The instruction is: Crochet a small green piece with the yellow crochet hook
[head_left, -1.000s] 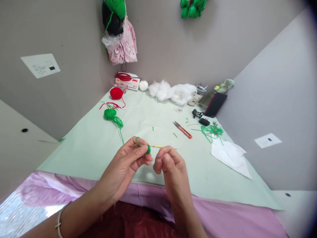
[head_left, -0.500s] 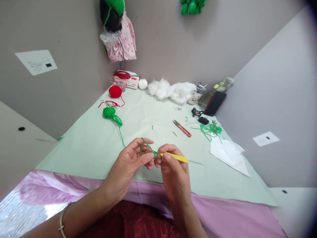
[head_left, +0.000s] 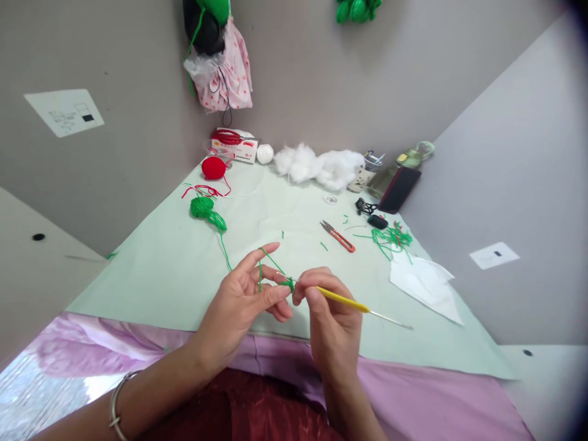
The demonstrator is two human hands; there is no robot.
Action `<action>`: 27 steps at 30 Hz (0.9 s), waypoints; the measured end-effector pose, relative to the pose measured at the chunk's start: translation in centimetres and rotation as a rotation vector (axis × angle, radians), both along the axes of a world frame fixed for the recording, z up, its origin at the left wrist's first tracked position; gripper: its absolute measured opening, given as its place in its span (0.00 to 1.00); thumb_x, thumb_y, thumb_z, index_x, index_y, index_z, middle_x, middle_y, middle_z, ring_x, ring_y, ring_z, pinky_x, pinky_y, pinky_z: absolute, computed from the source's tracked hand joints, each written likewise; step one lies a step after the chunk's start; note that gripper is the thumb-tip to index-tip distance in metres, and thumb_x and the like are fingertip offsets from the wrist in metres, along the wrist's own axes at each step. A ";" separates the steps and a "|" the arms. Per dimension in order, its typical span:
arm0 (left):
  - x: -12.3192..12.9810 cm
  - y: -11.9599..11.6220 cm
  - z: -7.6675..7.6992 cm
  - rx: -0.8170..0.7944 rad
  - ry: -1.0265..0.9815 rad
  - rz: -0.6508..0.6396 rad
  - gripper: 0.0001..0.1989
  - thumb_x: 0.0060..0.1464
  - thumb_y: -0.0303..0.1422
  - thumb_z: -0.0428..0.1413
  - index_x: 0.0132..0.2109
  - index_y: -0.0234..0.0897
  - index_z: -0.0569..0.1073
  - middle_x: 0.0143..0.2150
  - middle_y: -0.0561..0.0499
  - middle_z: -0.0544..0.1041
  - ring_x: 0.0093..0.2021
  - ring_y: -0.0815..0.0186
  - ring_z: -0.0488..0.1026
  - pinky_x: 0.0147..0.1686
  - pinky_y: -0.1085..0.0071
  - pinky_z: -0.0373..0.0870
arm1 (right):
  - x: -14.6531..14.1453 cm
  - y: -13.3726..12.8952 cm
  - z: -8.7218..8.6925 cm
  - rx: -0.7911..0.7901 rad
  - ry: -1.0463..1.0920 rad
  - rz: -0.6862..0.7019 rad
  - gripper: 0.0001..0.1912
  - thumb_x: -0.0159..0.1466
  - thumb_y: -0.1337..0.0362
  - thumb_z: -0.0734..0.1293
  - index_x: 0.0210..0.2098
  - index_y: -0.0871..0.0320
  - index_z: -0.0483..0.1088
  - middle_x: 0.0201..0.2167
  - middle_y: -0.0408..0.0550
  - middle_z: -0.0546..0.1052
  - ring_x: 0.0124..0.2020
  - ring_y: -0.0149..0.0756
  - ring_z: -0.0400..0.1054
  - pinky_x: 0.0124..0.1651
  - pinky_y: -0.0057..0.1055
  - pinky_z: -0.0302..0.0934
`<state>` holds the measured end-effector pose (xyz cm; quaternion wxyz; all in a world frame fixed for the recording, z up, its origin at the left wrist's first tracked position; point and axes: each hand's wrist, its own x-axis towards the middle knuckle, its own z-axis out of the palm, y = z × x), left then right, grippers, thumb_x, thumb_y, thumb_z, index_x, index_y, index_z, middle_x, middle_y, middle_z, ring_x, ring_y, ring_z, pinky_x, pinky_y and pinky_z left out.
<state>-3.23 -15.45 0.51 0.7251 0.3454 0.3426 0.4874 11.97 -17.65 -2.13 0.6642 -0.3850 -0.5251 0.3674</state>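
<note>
Between thumb and fingers, my left hand (head_left: pixel 243 297) pinches a small piece of green crochet work (head_left: pixel 288 283). Green yarn loops over its raised index finger and runs back to a green yarn ball (head_left: pixel 202 208) on the table. My right hand (head_left: pixel 333 312) is closed on a crochet hook with a yellow handle (head_left: pixel 342 299). The hook's metal tip reaches left to the green piece, and its thin rear end points down to the right.
Orange snips (head_left: pixel 337 236), green yarn scraps (head_left: pixel 392 237) and a white sheet (head_left: pixel 425 282) lie to the right on the pale green table (head_left: pixel 151 275). White stuffing (head_left: pixel 316 168), a red ball (head_left: pixel 214 168) and a dark phone (head_left: pixel 399 190) are farther back.
My right hand has moved slightly right and turned, showing more of the hook. My left index finger has risen, lifting the yarn over it.
</note>
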 end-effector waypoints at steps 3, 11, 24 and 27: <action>0.1 0.1 -0.1 -0.010 -0.020 0.003 0.36 0.54 0.29 0.72 0.66 0.39 0.68 0.36 0.59 0.78 0.30 0.70 0.81 0.35 0.72 0.80 | 0.0 0.0 0.2 0.052 -0.121 -0.075 0.08 0.71 0.66 0.71 0.42 0.48 0.83 0.37 0.44 0.80 0.40 0.33 0.74 0.41 0.30 0.68; 0.2 0.1 -0.5 -0.047 -0.101 -0.067 0.29 0.56 0.28 0.70 0.63 0.41 0.73 0.37 0.58 0.79 0.38 0.67 0.84 0.47 0.69 0.79 | 0.4 0.6 0.1 -0.085 0.204 0.061 0.05 0.69 0.61 0.73 0.39 0.50 0.84 0.35 0.43 0.81 0.32 0.29 0.74 0.39 0.27 0.71; -0.5 -0.4 -0.2 0.022 0.020 -0.078 0.23 0.61 0.33 0.68 0.61 0.44 0.76 0.39 0.58 0.75 0.35 0.71 0.78 0.43 0.72 0.74 | 0.6 0.2 0.9 -0.043 0.218 0.156 0.11 0.75 0.63 0.64 0.38 0.54 0.76 0.34 0.43 0.77 0.26 0.27 0.70 0.30 0.27 0.63; -0.5 -0.4 -0.2 0.056 0.048 -0.055 0.22 0.61 0.33 0.67 0.62 0.43 0.76 0.39 0.57 0.75 0.36 0.71 0.77 0.44 0.71 0.74 | 0.8 -0.3 0.8 0.011 0.092 0.107 0.12 0.76 0.64 0.62 0.41 0.53 0.76 0.35 0.44 0.76 0.29 0.28 0.72 0.32 0.29 0.65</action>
